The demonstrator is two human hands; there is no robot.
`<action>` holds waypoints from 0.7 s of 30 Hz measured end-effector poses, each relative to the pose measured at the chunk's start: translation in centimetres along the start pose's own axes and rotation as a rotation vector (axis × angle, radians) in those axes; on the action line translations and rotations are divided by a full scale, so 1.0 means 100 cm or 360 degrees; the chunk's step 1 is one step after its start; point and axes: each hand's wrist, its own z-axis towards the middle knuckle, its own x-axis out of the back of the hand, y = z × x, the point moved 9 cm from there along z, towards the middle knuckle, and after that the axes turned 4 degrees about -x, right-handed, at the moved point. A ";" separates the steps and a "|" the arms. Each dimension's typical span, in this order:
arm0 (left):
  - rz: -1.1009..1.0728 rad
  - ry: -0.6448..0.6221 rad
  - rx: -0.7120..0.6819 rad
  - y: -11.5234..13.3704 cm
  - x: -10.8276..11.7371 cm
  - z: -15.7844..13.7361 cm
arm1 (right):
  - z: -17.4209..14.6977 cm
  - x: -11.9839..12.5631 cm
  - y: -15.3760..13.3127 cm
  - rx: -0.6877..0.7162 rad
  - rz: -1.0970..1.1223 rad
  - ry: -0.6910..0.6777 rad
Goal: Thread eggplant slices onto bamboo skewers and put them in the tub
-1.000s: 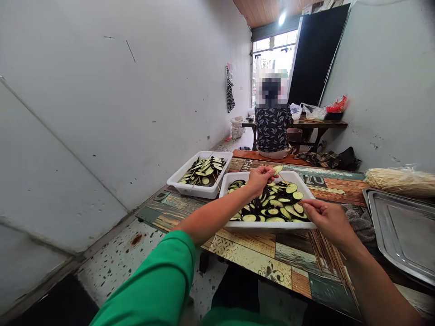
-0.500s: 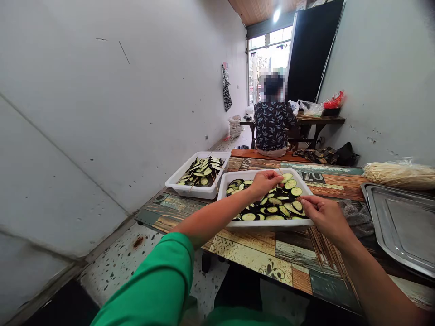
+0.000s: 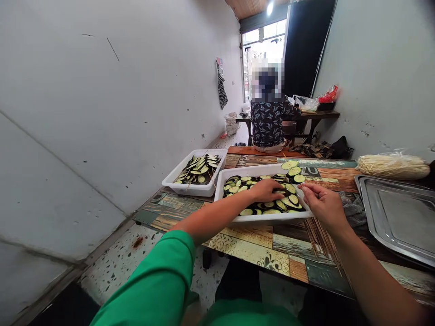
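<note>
Clearly, the left hand (image 3: 268, 190) is down among the oval, pale-green eggplant slices with dark skin (image 3: 272, 211), its fingers bent and close together; whether it grips a slice cannot be told. The right hand (image 3: 322, 203) pinches the near end of a thin wooden skewer (image 3: 285, 156) between thumb and fingers. A few slices threaded on that skewer (image 3: 294, 171) lean over the right side of the white rectangular plastic tray (image 3: 265, 219) that holds the loose ones.

The left forearm crosses the tray's front rim and hides part of the slices; the right hand covers its near right corner. Just below that hand, a loose bundle of thin brown sticks (image 3: 322, 240) lies on the patchwork wood-print table (image 3: 238, 242), partly behind the right forearm. To the right are a crumpled grey cloth (image 3: 353, 210) and stacked silvery metal trays (image 3: 401, 217), with a clear plastic bag of long pale strands (image 3: 392, 166) behind them.

Left of the near tray, close beside it, a second white plastic tray (image 3: 190, 188) holds skewered slices (image 3: 200, 167), sticks poking out. Beyond the table, a person in a dark leaf-patterned shirt (image 3: 268, 124) sits facing away on a reddish-brown bench (image 3: 239, 150).
</note>
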 end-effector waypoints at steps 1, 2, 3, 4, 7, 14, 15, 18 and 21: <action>-0.0023 -0.0086 0.0013 0.000 -0.011 0.000 | 0.000 0.000 0.001 -0.0025 0.0027 -0.0012; -0.0023 -0.0188 0.0052 -0.002 -0.021 0.000 | 0.000 -0.001 0.002 -0.0044 0.0051 -0.0024; -0.0001 -0.0299 0.0103 -0.006 -0.030 -0.001 | 0.000 -0.002 0.002 -0.0059 0.0075 -0.0037; 0.0025 -0.0406 0.0147 -0.009 -0.037 -0.002 | 0.001 -0.002 0.003 -0.0071 0.0104 -0.0043; 0.0011 -0.0542 0.0206 -0.016 -0.036 -0.003 | 0.002 -0.002 0.006 -0.0113 0.0213 -0.0049; -0.0558 0.0014 0.0558 -0.036 0.023 0.001 | 0.001 -0.006 0.004 -0.0101 0.0163 -0.0130; -0.0701 0.0035 0.0592 -0.037 0.025 0.000 | 0.000 -0.006 0.002 -0.0093 0.0130 -0.0139; -0.1112 0.0096 0.0674 -0.038 0.028 -0.002 | -0.002 -0.005 -0.006 -0.0043 -0.0011 -0.0154; -0.1377 0.0250 0.0739 -0.042 0.036 -0.003 | -0.004 -0.006 -0.015 0.0013 -0.0150 -0.0214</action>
